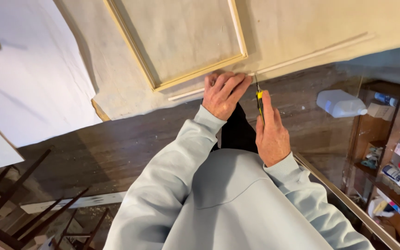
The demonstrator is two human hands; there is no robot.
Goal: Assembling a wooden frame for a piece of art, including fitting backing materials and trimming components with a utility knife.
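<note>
While the right hand (272, 134) grips the slim yellow-and-black utility knife (259, 99), the cut will go best, as I judge it, if the blade is kept low and close against the guiding edge, drawn in one steady pull with light pressure, and if the left hand (224, 95) holds the material flat with its fingertips kept off the blade's line. That left hand lies palm down on the pale cream canvas sheet (302, 32), its fingers (235, 82) laid side by side and nearly straight, pressed together rather than spread, their tips touching the fabric just below the corner of the light wooden stretcher frame (200, 74). The right hand's fingers are curled shut around the knife handle, the thumb lying along its side; the blade tip points away from the body and meets the canvas just beside the left fingertips, near the end of a thin raised ridge in the cloth (311, 55) that runs off beyond them. How far the blade is extended I cannot tell. Dark wooden floorboards (116, 148) lie beneath both wrists, and a white plastic jug (341, 103) stands well apart, out past the right hand's knuckles.
</note>
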